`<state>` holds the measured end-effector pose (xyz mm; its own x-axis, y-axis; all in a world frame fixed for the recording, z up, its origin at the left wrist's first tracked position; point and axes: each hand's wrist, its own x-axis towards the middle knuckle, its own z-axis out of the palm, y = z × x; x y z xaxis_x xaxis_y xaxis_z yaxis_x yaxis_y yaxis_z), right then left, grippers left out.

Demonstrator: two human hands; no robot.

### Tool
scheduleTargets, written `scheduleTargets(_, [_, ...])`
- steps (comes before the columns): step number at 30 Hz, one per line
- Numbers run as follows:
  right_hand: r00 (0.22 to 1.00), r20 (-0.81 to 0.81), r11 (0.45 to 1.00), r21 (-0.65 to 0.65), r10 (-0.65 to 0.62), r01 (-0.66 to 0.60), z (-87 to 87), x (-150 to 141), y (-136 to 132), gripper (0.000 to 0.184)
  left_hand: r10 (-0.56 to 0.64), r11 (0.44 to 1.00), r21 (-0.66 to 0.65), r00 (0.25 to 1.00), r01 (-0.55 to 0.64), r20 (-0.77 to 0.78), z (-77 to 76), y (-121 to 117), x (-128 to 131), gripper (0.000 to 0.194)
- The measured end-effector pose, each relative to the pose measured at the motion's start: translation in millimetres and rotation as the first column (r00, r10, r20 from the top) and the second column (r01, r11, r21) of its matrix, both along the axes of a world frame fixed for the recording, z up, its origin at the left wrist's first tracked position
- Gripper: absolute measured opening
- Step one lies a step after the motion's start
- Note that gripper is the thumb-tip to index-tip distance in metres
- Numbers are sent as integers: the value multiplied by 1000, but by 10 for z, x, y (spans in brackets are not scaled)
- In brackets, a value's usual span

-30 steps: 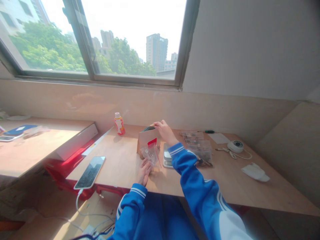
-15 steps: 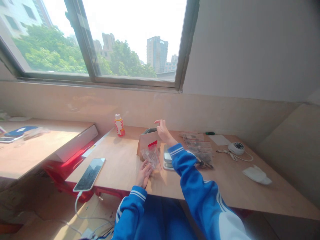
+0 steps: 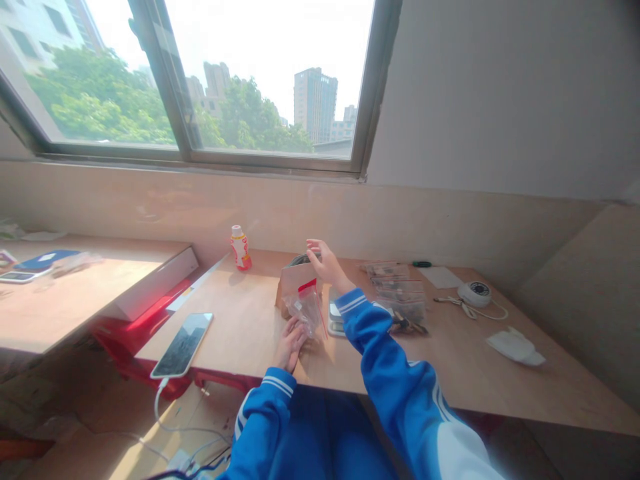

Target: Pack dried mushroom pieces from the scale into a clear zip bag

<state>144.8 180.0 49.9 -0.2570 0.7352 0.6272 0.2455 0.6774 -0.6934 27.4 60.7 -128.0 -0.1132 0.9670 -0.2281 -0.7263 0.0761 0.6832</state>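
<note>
My left hand (image 3: 289,344) rests on the wooden table (image 3: 240,320) and grips the bottom of a small clear zip bag (image 3: 303,308) with a red seal strip, held upright. My right hand (image 3: 325,264) hovers over the open top of a brown cardboard box (image 3: 293,281), fingers loosely curled; I cannot see anything in them. A small digital scale (image 3: 334,317) lies just right of the bag, partly hidden by my blue sleeve.
A stack of filled clear bags (image 3: 400,297) lies right of the scale. A small drink bottle (image 3: 240,248) stands at the back. A phone (image 3: 183,344) on a cable sits at the left edge. A round white device (image 3: 475,292), white paper (image 3: 515,347), green pen (image 3: 421,264).
My right hand lifted off the box rim and its fingers loosened above the opening. The left hand with the bag barely shifted.
</note>
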Motion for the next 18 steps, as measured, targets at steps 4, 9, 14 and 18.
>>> scheduleTargets(4, [987,-109,992,24,-121,124,-36,126,-217,26,4,1000,1,1000,-4,-5,-5,4,4,35])
scheduleTargets(9, [988,-37,961,-241,-151,138,-313,389,-496,17,-19,999,34,1000,19,1,-30,27,11,39])
scheduleTargets(14, [977,135,842,-535,163,-67,-736,506,-749,11,-14,998,54,1000,15,-13,-69,49,14,38])
scheduleTargets(18, [976,-35,745,-640,216,-188,-1009,431,-859,10,-16,999,49,999,18,-46,-75,45,3,38])
